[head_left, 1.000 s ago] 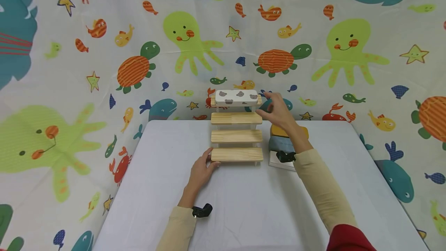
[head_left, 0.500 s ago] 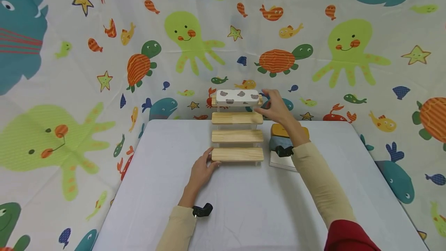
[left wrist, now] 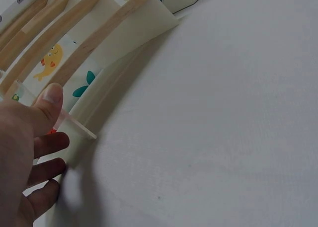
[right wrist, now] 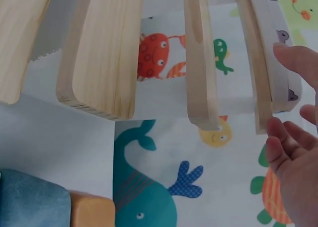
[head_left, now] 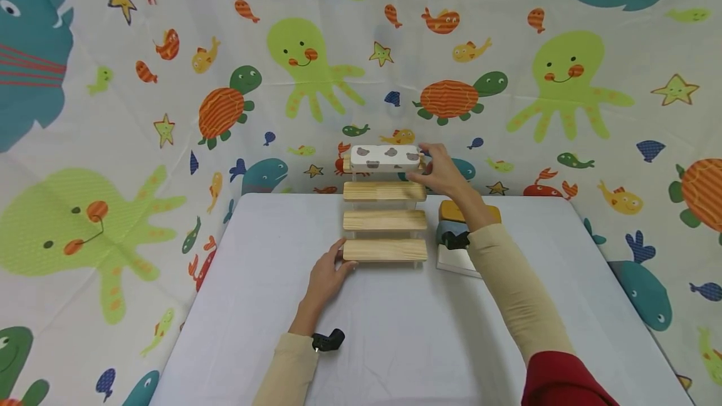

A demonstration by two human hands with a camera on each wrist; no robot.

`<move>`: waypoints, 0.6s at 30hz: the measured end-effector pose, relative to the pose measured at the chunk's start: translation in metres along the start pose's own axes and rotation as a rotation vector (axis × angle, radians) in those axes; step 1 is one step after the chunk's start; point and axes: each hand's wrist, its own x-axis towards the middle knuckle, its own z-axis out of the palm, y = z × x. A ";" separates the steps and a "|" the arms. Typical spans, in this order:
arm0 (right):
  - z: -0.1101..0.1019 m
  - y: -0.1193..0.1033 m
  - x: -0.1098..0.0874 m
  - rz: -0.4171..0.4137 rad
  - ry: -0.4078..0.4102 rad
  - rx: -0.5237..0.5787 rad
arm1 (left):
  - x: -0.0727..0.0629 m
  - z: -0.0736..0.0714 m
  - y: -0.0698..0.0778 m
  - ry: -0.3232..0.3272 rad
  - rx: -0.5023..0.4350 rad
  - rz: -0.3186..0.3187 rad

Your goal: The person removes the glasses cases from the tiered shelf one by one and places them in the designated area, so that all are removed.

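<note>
A wooden stepped display rack (head_left: 385, 221) with clear side supports stands on the white table. On its top step lies a white glasses case (head_left: 385, 159) with brown-grey spots. My right hand (head_left: 442, 171) is at the case's right end, index finger at the back and thumb at the front. In the right wrist view, one fingertip of that hand (right wrist: 300, 137) lies on the case, while others curl beside the board's end. My left hand (head_left: 326, 274) holds the left end of the lowest step (left wrist: 94, 40), thumb on the board and fingers curled by the clear support.
Right of the rack lie a yellow case (head_left: 451, 210), a blue case (head_left: 448, 229) and a white case (head_left: 457, 260), partly behind my right forearm. A curtain (head_left: 361, 67) printed with sea animals hangs behind the table (head_left: 383, 331).
My right hand has shifted slightly left, closer in on the end of the spotted glasses case. My left hand stays on the lowest step.
</note>
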 end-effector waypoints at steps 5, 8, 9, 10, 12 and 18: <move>0.002 0.000 0.003 0.002 -0.011 -0.001 | -0.001 0.000 0.000 -0.006 -0.009 -0.010; 0.002 0.000 0.004 0.021 -0.014 -0.001 | -0.001 0.000 0.000 -0.009 -0.010 -0.019; 0.003 0.000 0.005 0.028 -0.014 -0.001 | -0.001 0.000 0.000 -0.009 -0.011 -0.021; 0.002 0.000 0.005 0.032 -0.016 -0.001 | 0.000 0.000 0.000 -0.010 -0.010 -0.023; 0.002 0.000 0.006 0.040 -0.017 0.007 | -0.001 0.000 0.000 -0.007 -0.008 -0.019; -0.002 -0.002 0.010 0.043 -0.036 0.005 | -0.001 -0.001 0.001 -0.003 -0.006 -0.006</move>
